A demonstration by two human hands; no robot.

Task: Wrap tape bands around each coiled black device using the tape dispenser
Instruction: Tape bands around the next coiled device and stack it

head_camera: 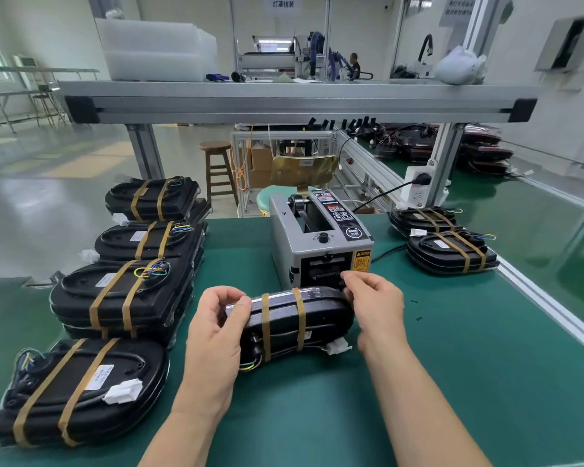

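Observation:
A black device [284,323] stands on its edge on the green mat, just in front of the grey tape dispenser [321,241]. Two brown tape bands run around its middle, and a white connector hangs at its right end. My left hand [216,335] grips the device's left end with curled fingers. My right hand [375,305] holds the right end, fingertips close to the dispenser's outlet slot.
Stacks of taped black devices [122,298] line the left side, with another pile [78,389] at the near left. Two more taped devices [450,251] lie at the right by the table's aluminium edge rail [536,298]. A frame shelf [297,99] spans overhead.

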